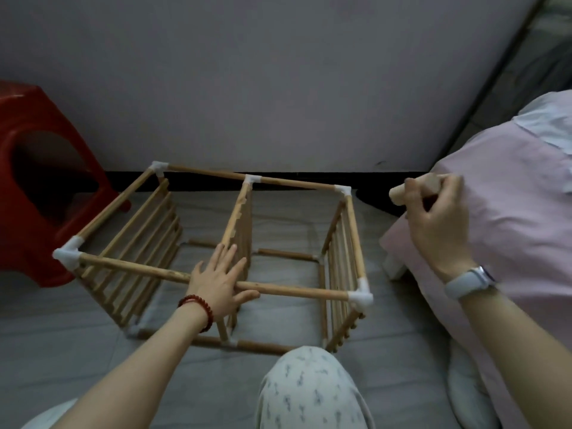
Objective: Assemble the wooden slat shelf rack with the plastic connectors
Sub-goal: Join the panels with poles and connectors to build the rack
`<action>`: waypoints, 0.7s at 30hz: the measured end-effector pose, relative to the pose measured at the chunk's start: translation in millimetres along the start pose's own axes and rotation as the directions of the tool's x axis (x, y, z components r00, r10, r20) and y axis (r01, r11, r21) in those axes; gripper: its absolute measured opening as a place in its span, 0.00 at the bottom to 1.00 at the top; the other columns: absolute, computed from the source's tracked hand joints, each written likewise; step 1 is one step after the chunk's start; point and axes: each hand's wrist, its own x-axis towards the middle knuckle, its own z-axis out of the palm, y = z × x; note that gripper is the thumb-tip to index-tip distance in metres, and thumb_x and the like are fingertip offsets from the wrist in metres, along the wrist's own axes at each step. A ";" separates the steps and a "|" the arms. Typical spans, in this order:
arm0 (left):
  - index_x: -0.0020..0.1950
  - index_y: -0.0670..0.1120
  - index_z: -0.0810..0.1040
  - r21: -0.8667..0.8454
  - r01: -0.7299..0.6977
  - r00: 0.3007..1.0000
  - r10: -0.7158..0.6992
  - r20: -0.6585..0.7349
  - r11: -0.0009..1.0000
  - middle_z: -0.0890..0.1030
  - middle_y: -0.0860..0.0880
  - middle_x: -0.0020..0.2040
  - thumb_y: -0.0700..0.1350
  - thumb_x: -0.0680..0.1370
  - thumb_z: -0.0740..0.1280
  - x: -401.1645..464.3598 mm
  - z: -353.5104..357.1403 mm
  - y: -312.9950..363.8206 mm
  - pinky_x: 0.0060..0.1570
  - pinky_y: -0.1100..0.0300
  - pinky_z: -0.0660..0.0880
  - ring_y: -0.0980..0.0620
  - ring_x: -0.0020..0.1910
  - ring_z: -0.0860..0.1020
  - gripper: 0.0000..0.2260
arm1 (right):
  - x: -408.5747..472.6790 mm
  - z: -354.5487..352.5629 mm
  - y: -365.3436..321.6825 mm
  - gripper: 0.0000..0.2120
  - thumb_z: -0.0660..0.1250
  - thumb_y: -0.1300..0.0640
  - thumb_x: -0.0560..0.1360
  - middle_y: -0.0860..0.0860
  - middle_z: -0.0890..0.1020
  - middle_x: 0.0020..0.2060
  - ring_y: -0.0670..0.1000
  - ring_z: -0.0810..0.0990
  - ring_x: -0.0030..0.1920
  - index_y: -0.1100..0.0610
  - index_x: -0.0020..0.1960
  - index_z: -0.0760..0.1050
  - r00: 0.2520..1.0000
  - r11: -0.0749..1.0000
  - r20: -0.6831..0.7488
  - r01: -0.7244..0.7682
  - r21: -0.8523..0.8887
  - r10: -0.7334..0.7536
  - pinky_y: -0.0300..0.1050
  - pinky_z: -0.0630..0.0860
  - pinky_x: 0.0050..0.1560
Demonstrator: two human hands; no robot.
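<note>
Fingers [227, 253] of the left hand [218, 283] lie straight over the near top dowel of the pale wooden slat rack with white plastic corner connectors [360, 295], which stands on the grey floor. Off to their right, the right hand [433, 212] curls round a blurred wooden mallet-like piece [414, 188]. The open frame looks light and only press-fitted, so likely wobbly; hold dowels near joints, not thin slats.

Single head-worn wide-angle view, looking forward and steeply down, close over the floor [93, 351], facing the wall [278, 72].
</note>
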 end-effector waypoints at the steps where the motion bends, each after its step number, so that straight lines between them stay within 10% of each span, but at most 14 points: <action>1: 0.77 0.55 0.50 -0.003 0.006 1.000 -0.006 -0.004 1.000 0.39 0.51 0.77 0.70 0.74 0.49 -0.3 1.2 -1.2 0.73 0.44 0.49 0.49 0.75 0.36 0.36 | -21.5 5.0 9.3 0.17 0.59 0.44 0.78 0.54 0.77 0.39 0.58 0.78 0.38 0.58 0.51 0.62 0.996 0.998 0.073 -0.043 -0.050 0.046 0.50 0.73 0.40; 5: 0.77 0.56 0.50 -0.006 0.010 1.000 -0.010 -0.021 1.000 0.39 0.52 0.77 0.70 0.74 0.48 -2.5 6.9 1.4 0.73 0.43 0.50 0.50 0.75 0.36 0.34 | -94.3 24.2 42.6 0.12 0.58 0.47 0.79 0.49 0.75 0.34 0.59 0.80 0.39 0.54 0.48 0.60 0.814 0.923 0.530 -0.018 -0.384 0.237 0.50 0.73 0.36; 11: 0.76 0.56 0.53 -0.029 0.024 0.999 -0.025 -0.042 0.999 0.39 0.53 0.77 0.70 0.74 0.50 -2.6 7.3 2.1 0.72 0.43 0.51 0.51 0.75 0.36 0.34 | -48.8 8.8 20.5 0.10 0.63 0.54 0.78 0.43 0.72 0.31 0.38 0.75 0.32 0.54 0.42 0.63 0.998 0.992 0.043 -0.047 0.118 0.042 0.31 0.69 0.31; 15: 0.76 0.57 0.55 -0.029 0.018 0.999 -0.019 -0.034 0.999 0.39 0.53 0.77 0.70 0.74 0.50 -3.7 5.6 2.9 0.71 0.42 0.52 0.51 0.75 0.36 0.33 | -101.2 21.6 45.4 0.12 0.63 0.48 0.76 0.51 0.78 0.32 0.53 0.78 0.34 0.51 0.39 0.64 0.826 0.970 0.514 -0.156 -0.188 0.232 0.54 0.76 0.37; 21: 0.76 0.56 0.54 -0.040 0.027 0.999 -0.029 -0.042 0.999 0.40 0.53 0.77 0.70 0.74 0.50 -3.3 5.7 4.0 0.71 0.42 0.52 0.51 0.75 0.37 0.33 | -64.3 1.4 22.9 0.10 0.66 0.53 0.76 0.46 0.74 0.31 0.37 0.76 0.32 0.54 0.41 0.67 1.000 0.989 0.009 0.017 0.148 -0.018 0.29 0.72 0.35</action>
